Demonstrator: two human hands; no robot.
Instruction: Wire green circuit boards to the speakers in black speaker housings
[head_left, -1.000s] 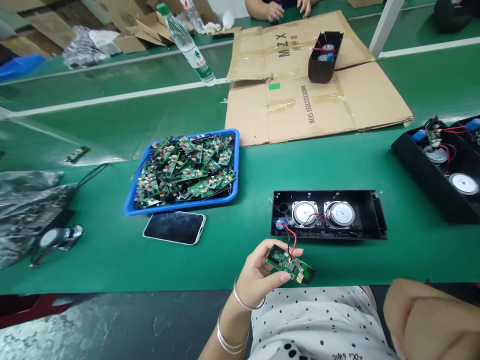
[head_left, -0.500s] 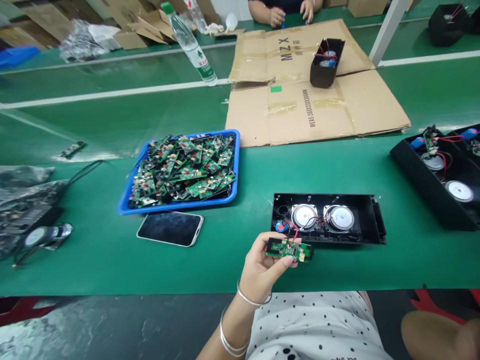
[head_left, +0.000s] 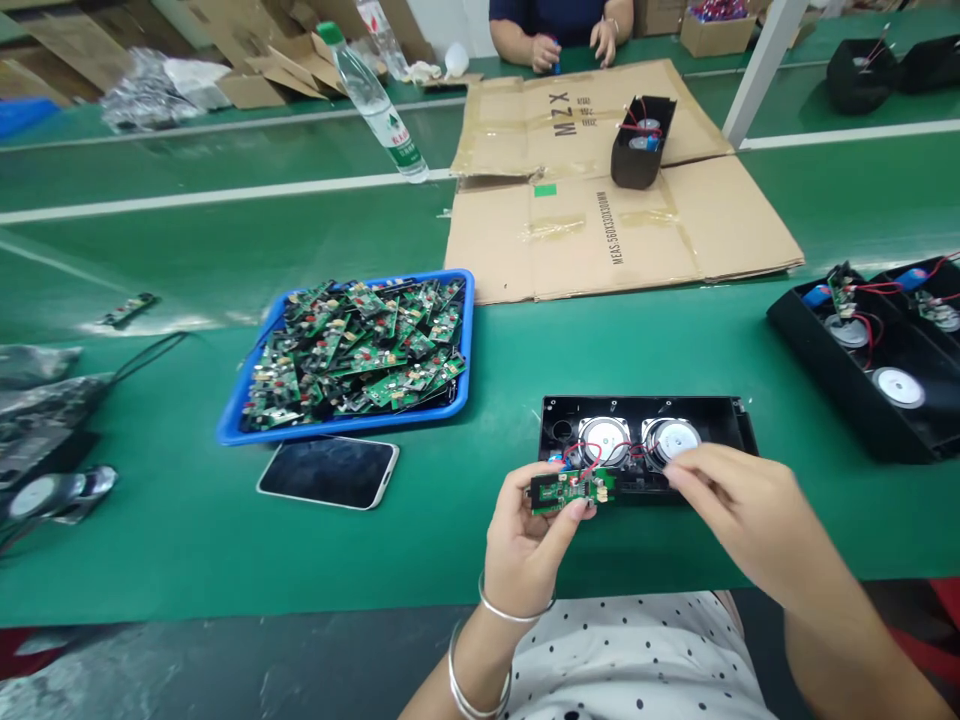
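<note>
My left hand (head_left: 525, 540) pinches a green circuit board (head_left: 571, 490) between thumb and fingers, above the front edge of a black speaker housing (head_left: 724, 415). Red wires run from the board back into the housing, where two round speakers (head_left: 604, 442) sit side by side. At the housing's left end, a blue cylindrical part (head_left: 556, 460) shows partly behind my left fingers. My right hand (head_left: 739, 510) is over the right speaker (head_left: 675, 438), thumb and forefinger pressed together near its lower edge; whatever is in that pinch is too small to make out.
A blue tray (head_left: 469, 330) heaped with circuit boards stands at left, a phone (head_left: 330, 472) before it. Flattened cardboard (head_left: 525, 270) carries another housing (head_left: 642, 150). More housings (head_left: 825, 375) lie at right. A water bottle (head_left: 379, 110) stands behind; across the table are a person's hands (head_left: 546, 52).
My right hand has come in from the lower right and reached the right speaker, fingers pinched. My left hand keeps hold of the circuit board. The view has shifted slightly.
</note>
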